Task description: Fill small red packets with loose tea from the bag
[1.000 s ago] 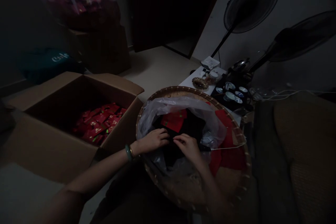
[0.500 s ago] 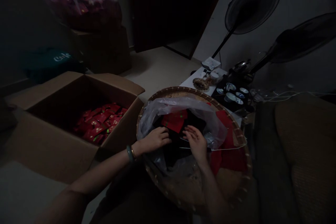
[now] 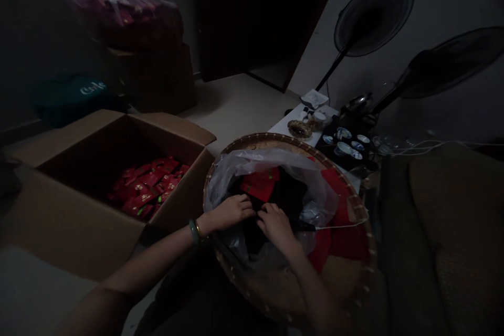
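My left hand, with a green bangle and a gold one at the wrist, has its fingers bent together over something dark in the plastic bag. Close beside it, my right hand is curled too, fingertips down on the same dark stuff; what either hand pinches is too dark to make out. Just beyond lies a red packet with green marks, on black material. The clear plastic bag spreads open in a round woven basket. A black handle on a white cord lies right of my right hand.
A cardboard box at left holds many red packets. Red cloth-like pieces lie in the basket's right side. Behind stand a low table with small cups and two fans. A bagged pile sits on another carton.
My right hand has moved left and down, from open fingers beside the red packet to curled fingers near my left hand. My left hand stays nearly in place.
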Tool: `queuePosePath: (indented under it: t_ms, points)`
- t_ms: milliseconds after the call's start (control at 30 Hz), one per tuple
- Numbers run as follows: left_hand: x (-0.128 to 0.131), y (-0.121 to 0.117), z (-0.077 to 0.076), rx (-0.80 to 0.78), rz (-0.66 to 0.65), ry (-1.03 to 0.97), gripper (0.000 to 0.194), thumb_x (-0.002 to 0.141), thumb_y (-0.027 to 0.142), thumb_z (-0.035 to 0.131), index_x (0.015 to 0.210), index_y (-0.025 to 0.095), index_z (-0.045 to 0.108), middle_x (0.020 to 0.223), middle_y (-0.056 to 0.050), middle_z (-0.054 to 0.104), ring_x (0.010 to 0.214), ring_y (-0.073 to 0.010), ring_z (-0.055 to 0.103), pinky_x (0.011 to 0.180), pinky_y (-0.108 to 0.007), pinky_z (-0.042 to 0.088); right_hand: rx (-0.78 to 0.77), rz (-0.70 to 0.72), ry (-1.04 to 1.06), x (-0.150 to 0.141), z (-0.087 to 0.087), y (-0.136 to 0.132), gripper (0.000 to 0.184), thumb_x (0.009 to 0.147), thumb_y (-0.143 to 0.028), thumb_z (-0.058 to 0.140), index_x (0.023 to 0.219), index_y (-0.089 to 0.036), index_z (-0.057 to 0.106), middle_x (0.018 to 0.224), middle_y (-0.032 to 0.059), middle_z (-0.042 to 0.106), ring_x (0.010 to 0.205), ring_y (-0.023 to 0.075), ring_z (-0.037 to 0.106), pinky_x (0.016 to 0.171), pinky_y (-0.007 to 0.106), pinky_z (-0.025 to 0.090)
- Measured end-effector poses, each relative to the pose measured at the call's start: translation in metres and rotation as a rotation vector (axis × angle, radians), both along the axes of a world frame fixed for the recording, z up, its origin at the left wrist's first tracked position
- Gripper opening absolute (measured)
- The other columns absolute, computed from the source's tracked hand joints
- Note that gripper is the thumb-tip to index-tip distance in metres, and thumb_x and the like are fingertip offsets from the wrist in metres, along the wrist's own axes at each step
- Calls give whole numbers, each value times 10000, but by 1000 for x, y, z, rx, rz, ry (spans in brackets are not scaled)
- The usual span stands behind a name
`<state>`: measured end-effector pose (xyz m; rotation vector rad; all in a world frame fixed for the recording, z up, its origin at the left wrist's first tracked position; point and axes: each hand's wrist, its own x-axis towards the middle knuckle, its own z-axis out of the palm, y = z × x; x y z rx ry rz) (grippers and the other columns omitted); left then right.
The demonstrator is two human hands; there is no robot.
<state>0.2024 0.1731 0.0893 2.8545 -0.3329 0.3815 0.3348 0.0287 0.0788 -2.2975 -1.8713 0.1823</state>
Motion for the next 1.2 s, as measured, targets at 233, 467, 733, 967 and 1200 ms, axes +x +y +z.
queuePosePath:
  t_ms: [233, 467, 733, 967, 1200]
  points:
    - [1, -5, -12, -573, 280, 3, 651, 738, 292, 649, 1278, 134, 324, 1240, -145, 448, 1114, -214, 445, 911, -341, 406, 131, -44, 192, 8, -1, 4, 162, 842, -211, 513, 801, -214, 670, 865, 68, 550, 842, 193, 516, 754, 321, 454]
    - [19, -16, -12, -907, 376, 184, 371, 716, 390, 652, 963, 121, 586, 794, -1, 595, 695, -135, 528, 651, -231, 422, 354, -80, 285, 18, 37, -7, 147, 833, -279, 535, 851, -228, 671, 858, 64, 510, 855, 203, 492, 767, 354, 450]
    - [21, -28, 9, -888, 382, 156, 396, 718, 378, 644, 1026, 145, 558, 815, 4, 592, 695, -128, 510, 638, -216, 408, 459, -42, 229, 20, 56, -10, 214, 782, -288, 609, 986, -235, 639, 944, 83, 519, 963, 244, 458, 845, 404, 435]
    - [12, -31, 7, -943, 423, 200, 573, 659, 353, 703, 1153, 158, 488, 973, -41, 604, 814, -170, 547, 720, -257, 435, 446, -125, 431, 25, 53, -6, 204, 859, -304, 474, 854, -214, 657, 863, 71, 560, 861, 203, 526, 770, 349, 460]
    - [7, -28, 9, -943, 335, 236, 480, 692, 341, 680, 1112, 164, 531, 980, -28, 617, 821, -163, 554, 749, -254, 428, 210, -33, 764, 30, 59, 1, 256, 774, -216, 531, 996, -214, 658, 927, 43, 654, 814, 159, 608, 726, 270, 478]
